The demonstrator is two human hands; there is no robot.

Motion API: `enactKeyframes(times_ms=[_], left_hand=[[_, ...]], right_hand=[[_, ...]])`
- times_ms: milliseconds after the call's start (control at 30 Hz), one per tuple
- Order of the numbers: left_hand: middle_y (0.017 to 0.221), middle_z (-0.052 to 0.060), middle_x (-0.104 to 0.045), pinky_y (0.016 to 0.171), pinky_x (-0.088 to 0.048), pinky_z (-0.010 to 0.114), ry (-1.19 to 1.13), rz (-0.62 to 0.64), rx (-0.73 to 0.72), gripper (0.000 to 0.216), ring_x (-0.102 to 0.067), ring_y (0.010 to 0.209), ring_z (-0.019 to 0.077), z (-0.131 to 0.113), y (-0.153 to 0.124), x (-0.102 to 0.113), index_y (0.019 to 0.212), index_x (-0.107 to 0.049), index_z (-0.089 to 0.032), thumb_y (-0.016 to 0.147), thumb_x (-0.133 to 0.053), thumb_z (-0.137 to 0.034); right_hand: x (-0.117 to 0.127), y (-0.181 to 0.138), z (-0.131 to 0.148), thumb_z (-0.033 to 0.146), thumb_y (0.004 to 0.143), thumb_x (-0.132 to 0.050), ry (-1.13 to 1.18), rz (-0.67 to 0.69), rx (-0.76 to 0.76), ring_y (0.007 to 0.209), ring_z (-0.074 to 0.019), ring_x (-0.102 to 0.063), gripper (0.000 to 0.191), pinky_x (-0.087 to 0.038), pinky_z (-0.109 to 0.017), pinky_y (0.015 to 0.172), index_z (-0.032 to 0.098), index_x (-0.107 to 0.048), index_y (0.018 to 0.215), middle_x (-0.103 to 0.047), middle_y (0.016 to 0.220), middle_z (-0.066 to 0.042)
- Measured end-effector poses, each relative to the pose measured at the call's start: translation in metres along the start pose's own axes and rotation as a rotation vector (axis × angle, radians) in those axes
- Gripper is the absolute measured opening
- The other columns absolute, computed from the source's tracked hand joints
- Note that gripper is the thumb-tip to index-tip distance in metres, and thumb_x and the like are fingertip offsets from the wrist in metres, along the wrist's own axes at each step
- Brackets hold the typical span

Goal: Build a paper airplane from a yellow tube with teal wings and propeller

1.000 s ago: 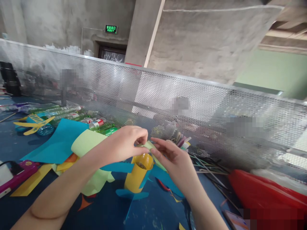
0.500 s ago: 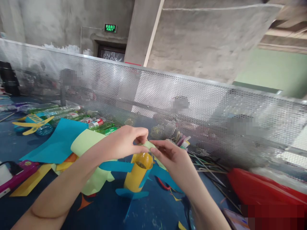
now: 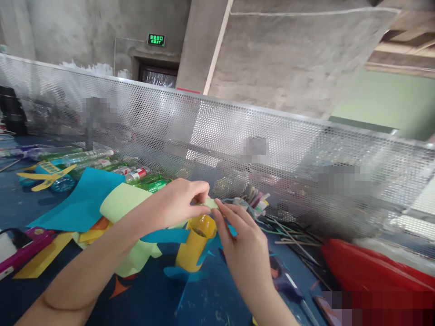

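From here I see the left hand (image 3: 180,203) and right hand (image 3: 243,244), fingers of both pinching a small pale green paper (image 3: 211,203) just above the yellow-wrapped bottle (image 3: 189,251), which stands on the blue surface (image 3: 146,301), a blue paper strip (image 3: 166,236) beside it.

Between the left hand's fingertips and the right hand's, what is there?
A small piece of pale green paper, with the left hand and right hand both gripping it, as the head view shows.
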State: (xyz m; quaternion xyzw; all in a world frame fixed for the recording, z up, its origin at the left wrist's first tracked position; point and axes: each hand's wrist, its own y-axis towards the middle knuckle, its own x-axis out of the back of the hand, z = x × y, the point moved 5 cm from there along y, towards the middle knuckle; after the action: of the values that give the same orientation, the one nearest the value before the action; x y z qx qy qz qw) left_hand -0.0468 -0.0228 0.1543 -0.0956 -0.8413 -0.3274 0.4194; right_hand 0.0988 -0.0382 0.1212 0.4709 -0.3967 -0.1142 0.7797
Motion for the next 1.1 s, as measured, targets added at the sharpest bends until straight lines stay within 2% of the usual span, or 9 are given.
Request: enactKeyframes(times_ms=[200,467,567,700,800,933,1000,1100], left_hand=[[0.076,-0.002,-0.061,0.058,-0.036,0.024,-0.011,-0.006,-0.012,0.018,-0.055,0.067,0.0126,0.001,0.001,0.0,0.075,-0.049,-0.02,0.082,-0.055,-0.034],[0.071,-0.004,-0.054,0.056,-0.032,0.023,-0.003,-0.006,-0.092,0.012,-0.048,0.062,0.0105,-0.006,-0.002,0.001,0.079,-0.048,-0.021,0.085,-0.051,-0.03],[0.066,-0.004,-0.05,0.053,-0.029,0.024,0.02,0.006,-0.088,0.014,-0.043,0.057,0.0098,-0.007,-0.002,0.001,0.076,-0.047,-0.02,0.087,-0.049,-0.029],[0.067,-0.004,-0.052,0.052,-0.028,0.024,0.022,0.007,-0.078,0.016,-0.044,0.057,0.0098,-0.006,-0.002,0.0,0.075,-0.047,-0.02,0.086,-0.05,-0.03],[0.068,-0.004,-0.055,0.052,-0.028,0.024,0.027,-0.004,-0.071,0.018,-0.046,0.056,0.0093,-0.006,-0.003,-0.001,0.074,-0.046,-0.02,0.087,-0.05,-0.031],[0.068,-0.004,-0.057,0.052,-0.029,0.023,0.033,-0.012,-0.067,0.018,-0.048,0.057,0.0093,-0.007,-0.005,-0.002,0.074,-0.047,-0.02,0.088,-0.05,-0.03],[0.068,-0.003,-0.057,0.053,-0.03,0.023,0.032,-0.015,-0.067,0.017,-0.05,0.058,0.0101,-0.007,-0.006,-0.001,0.075,-0.048,-0.02,0.087,-0.051,-0.031],[0.07,-0.002,-0.057,0.054,-0.032,0.024,0.037,-0.018,-0.07,0.015,-0.051,0.06,0.0115,-0.005,-0.005,0.001,0.076,-0.05,-0.02,0.086,-0.052,-0.032]], right_hand=[[-0.002,-0.004,0.006,0.026,0.093,-0.043,-0.156,0.0,0.084,0.086,-0.0234,-0.063,0.031,-0.053,-0.039,0.076,0.015,-0.065,0.111,-0.067,0.097,-0.013],[0.004,-0.001,0.001,0.027,0.093,-0.041,-0.115,0.069,0.045,0.086,-0.0224,-0.066,0.031,-0.053,-0.035,0.074,0.016,-0.065,0.108,-0.069,0.098,-0.011],[0.008,0.002,-0.002,0.029,0.091,-0.045,-0.072,0.074,-0.004,0.08,-0.0206,-0.069,0.025,-0.053,-0.03,0.067,0.019,-0.064,0.104,-0.072,0.091,-0.007],[0.01,0.004,-0.002,0.03,0.09,-0.048,-0.06,0.097,-0.037,0.065,-0.0173,-0.068,0.016,-0.047,-0.025,0.053,0.022,-0.062,0.088,-0.073,0.077,-0.002],[0.01,0.0,0.002,0.03,0.09,-0.047,-0.167,0.038,0.019,0.06,-0.018,-0.067,0.019,-0.044,-0.026,0.05,0.022,-0.062,0.084,-0.072,0.072,-0.002],[0.007,-0.008,0.01,0.025,0.091,-0.045,-0.285,-0.077,0.148,0.061,-0.0188,-0.067,0.02,-0.045,-0.028,0.054,0.018,-0.064,0.088,-0.072,0.072,-0.006],[0.004,-0.009,0.012,0.022,0.091,-0.045,-0.302,-0.087,0.174,0.062,-0.0184,-0.067,0.02,-0.045,-0.027,0.056,0.018,-0.064,0.089,-0.072,0.072,-0.006],[0.004,-0.007,0.011,0.024,0.091,-0.044,-0.286,-0.053,0.135,0.061,-0.0186,-0.067,0.019,-0.045,-0.028,0.055,0.018,-0.062,0.089,-0.071,0.072,-0.005]])
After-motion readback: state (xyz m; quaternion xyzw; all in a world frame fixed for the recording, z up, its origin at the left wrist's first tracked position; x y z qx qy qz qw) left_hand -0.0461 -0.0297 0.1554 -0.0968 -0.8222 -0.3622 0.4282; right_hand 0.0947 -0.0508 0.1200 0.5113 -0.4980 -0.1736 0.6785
